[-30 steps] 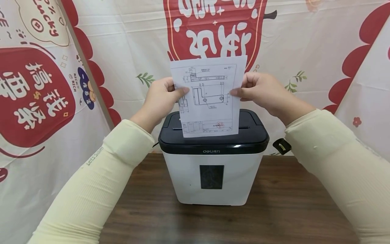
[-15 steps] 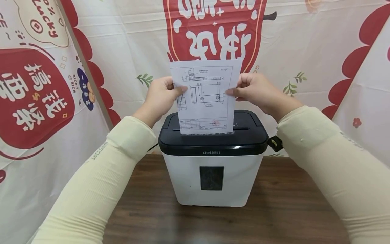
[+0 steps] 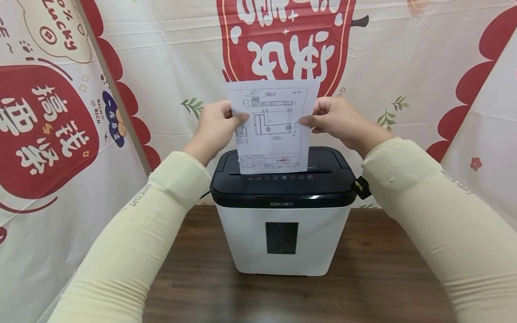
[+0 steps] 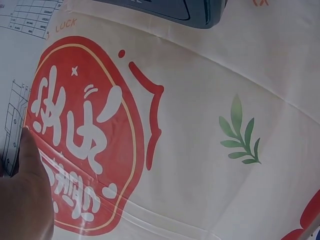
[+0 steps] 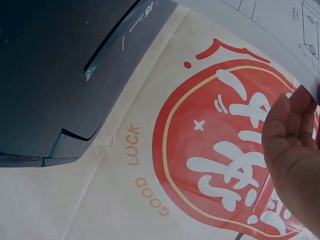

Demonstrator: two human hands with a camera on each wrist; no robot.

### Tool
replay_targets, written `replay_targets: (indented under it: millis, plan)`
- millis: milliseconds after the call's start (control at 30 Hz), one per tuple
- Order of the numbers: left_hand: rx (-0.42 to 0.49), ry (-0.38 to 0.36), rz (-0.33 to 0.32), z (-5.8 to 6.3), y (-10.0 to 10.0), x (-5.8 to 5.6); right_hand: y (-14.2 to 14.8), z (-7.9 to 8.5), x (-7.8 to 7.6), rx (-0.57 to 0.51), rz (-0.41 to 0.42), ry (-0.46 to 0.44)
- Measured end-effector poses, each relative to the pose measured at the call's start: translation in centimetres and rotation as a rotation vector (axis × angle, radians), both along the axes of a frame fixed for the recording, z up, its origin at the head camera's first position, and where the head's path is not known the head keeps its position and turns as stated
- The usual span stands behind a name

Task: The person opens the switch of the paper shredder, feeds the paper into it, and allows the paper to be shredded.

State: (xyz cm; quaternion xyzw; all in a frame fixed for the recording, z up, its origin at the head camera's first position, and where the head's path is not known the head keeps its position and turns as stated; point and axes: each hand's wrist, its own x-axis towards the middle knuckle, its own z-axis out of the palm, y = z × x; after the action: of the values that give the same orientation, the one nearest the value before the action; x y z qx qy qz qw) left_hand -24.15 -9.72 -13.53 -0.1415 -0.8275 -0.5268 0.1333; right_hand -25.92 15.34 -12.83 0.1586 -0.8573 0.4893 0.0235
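Between my two hands a sheet of paper (image 3: 278, 143) printed with a technical drawing stands upright. My left hand (image 3: 214, 128) pinches its left edge, thumb in front. On the opposite edge my right hand (image 3: 341, 121) pinches it the same way. The sheet's lower edge meets the slot line on the black lid of a white paper shredder (image 3: 246, 237); whether it has entered the slot I cannot tell. Part of the shredder's slot (image 5: 112, 40) shows in the right wrist view, beside the paper. The left wrist view catches the left thumb (image 4: 32, 160) against the sheet.
The shredder stands on a dark wooden table (image 3: 383, 269), with a dark window (image 3: 281, 237) in its front. Behind it hangs a printed cloth (image 3: 169, 54) with red and white designs. More printed cloth closes off both sides.
Both hands have brought the paper down and back toward the slot, and its lower edge no longer covers the lid's icons. The right hand has also shifted slightly left.
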Motion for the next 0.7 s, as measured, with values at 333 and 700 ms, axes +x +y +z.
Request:
replay_targets:
  millis: [333, 700]
  plan:
    - [-0.006, -0.017, 0.000, -0.3, 0.3, -0.4, 0.3, -0.5, -0.6, 0.003, 0.007, -0.030]
    - [-0.037, -0.070, -0.005, -1.2, 0.4, -0.5, 0.7, -1.5, -1.0, 0.055, 0.026, -0.064]
